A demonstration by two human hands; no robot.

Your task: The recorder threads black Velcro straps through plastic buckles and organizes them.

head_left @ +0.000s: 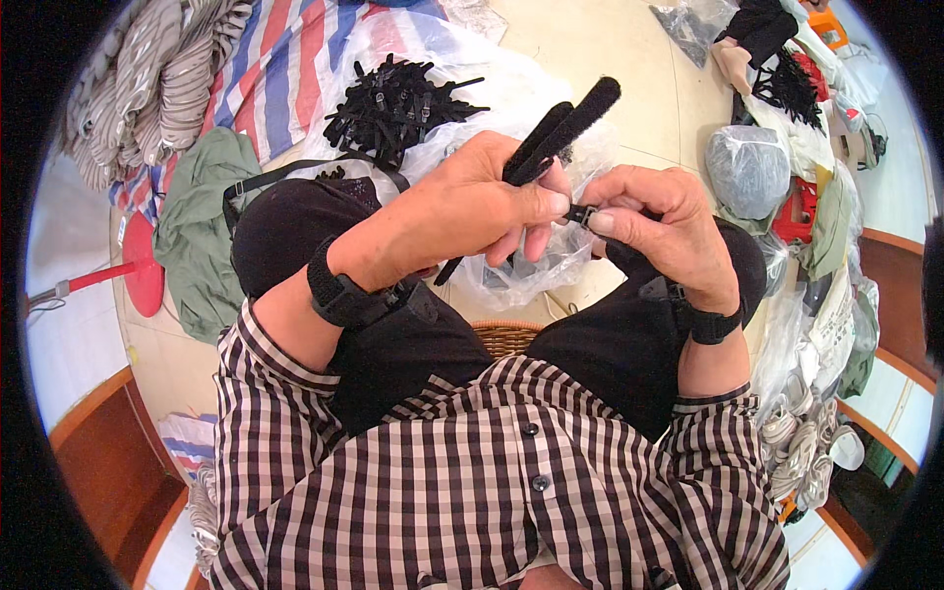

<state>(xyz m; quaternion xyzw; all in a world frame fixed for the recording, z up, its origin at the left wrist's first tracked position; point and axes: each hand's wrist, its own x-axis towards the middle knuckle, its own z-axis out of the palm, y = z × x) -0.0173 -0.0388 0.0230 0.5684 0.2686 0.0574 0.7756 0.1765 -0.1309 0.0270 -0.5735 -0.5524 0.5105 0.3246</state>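
My left hand [477,211] is closed around black fuzzy straps [575,123], whose rounded ends stick up above the fist. Between both hands, over my lap, sits a small black buckle [582,213] on a strap. Left thumb and fingertips pinch one side of it, while my right hand [674,226] grips the other between thumb and fingers. Part of the strap is hidden behind the right fingers. A heap of black straps with buckles [398,110] lies beyond my left hand on clear plastic [393,39]. Below the hands is a clear plastic bag [526,280], its contents unclear.
Bundles of grey-beige webbing [162,88] and a striped sheet [275,69] lie at the far left. Green cloth [202,236] rests beside my left knee, near a red disc [144,265]. Right of me are a filled plastic bag [747,177] and mixed materials. Wicker [506,337] shows between my legs.
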